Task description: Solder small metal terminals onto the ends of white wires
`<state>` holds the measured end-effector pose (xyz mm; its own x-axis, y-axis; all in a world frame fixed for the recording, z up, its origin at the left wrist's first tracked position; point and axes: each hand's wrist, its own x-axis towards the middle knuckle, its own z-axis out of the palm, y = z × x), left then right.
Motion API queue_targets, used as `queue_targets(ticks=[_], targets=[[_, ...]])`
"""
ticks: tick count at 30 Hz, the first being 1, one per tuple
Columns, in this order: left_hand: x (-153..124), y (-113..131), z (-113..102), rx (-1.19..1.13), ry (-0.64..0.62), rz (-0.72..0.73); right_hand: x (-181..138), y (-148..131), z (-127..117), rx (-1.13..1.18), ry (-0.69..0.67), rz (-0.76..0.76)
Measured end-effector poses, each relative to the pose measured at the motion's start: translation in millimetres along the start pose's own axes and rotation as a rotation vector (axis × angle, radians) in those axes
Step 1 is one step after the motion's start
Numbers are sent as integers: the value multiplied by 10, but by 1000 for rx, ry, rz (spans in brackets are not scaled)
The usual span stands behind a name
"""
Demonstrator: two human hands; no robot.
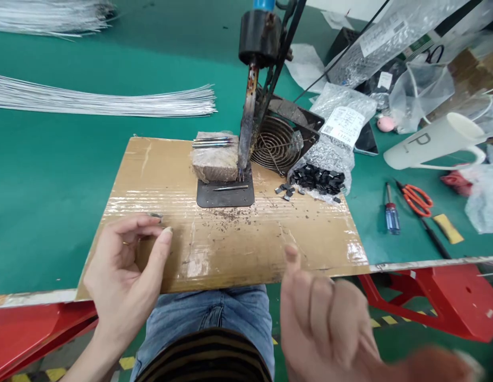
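My left hand (129, 260) is over the left part of the cardboard sheet (230, 254), its fingers bent. A small dark piece (156, 216) shows at its index fingertip, with the thumb tip slightly apart. My right hand (326, 313) is at the sheet's front edge, fingers curled in and thumb out to the side, blurred; whatever lies inside the fingers is hidden. Ahead stands a soldering iron (248, 122), tip down over a black metal plate (226, 197). A thin metal rod (230, 188) lies on that plate. Beside it, several metal rods (214, 142) rest on a wrapped block (214, 164).
A fan (276, 140) stands behind the iron. Black small parts (318, 179) spill from a bubble-wrap bag (342, 122). White wires (103, 98) lie at left. A screwdriver (391, 212), orange-handled pliers (417, 199) and a white mug (433, 140) are at right.
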<state>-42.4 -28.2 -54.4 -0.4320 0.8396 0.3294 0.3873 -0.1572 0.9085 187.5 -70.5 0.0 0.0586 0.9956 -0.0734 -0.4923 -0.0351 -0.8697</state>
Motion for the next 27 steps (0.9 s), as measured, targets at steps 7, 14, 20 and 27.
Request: queue_targets(ticks=[7, 14, 20, 27], targets=[[-13, -1, -11, 26, 3, -6, 185, 120, 58, 304, 7, 8], [-55, 30, -45, 70, -77, 59, 175, 179, 89, 347, -11, 18], [-202, 284, 105, 61, -441, 104, 145, 255, 201, 352, -138, 107], [-165, 292, 199, 154, -362, 262, 200, 209, 300, 147, -227, 177]])
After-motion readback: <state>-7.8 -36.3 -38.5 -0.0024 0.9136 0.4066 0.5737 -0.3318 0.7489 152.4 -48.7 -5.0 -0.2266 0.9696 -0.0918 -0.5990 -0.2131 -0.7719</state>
